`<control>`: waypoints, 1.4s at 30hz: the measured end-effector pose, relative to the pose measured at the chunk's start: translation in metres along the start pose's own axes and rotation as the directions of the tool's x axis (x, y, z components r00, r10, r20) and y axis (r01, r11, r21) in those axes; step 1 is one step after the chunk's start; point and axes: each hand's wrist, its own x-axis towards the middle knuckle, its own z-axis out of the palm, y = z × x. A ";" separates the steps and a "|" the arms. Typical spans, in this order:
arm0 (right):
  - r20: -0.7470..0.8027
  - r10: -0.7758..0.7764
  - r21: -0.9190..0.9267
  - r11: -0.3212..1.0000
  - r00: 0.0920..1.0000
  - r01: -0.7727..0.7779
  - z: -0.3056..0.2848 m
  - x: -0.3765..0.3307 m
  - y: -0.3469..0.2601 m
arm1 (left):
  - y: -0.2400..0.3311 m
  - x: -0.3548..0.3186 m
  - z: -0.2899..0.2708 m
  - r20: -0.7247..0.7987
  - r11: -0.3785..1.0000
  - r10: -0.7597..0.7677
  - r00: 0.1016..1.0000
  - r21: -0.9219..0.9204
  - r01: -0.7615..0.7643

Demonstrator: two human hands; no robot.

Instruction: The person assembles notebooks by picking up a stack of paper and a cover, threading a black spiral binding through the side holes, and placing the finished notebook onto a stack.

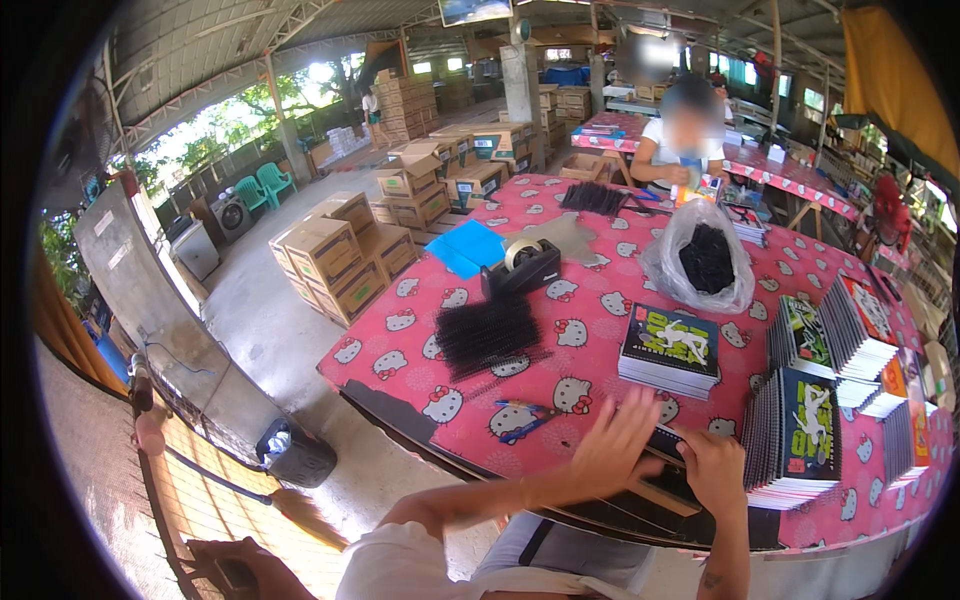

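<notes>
My left hand [618,440] is stretched out palm down at the table's near edge, its fingers extended and slightly blurred. Close beside it, my right hand [714,462] has its fingers curled at the edge of a dark flat thing [664,440]. Both hands largely cover that thing, so I cannot tell its kind. Just beyond them lies a short stack of black-covered notebooks [668,350]. To the right stand taller stacks of spiral-bound notebooks [795,440]. Left of my hands are blue pens [525,425] and a pile of black binding coils [488,335].
A tape dispenser [522,268], a blue sheet [468,248] and a clear bag of black coils [700,258] rest on the pink patterned tablecloth [590,320]. Across the table a person [680,145] handles small items. Cardboard boxes [345,250] and a black bin [297,452] stand to the left.
</notes>
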 end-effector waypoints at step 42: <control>-0.127 0.538 0.902 0.413 0.833 -0.129 0.076 -0.066 0.019 | 0.025 -0.007 -0.005 0.116 0.975 0.223 0.968 -0.010 -0.223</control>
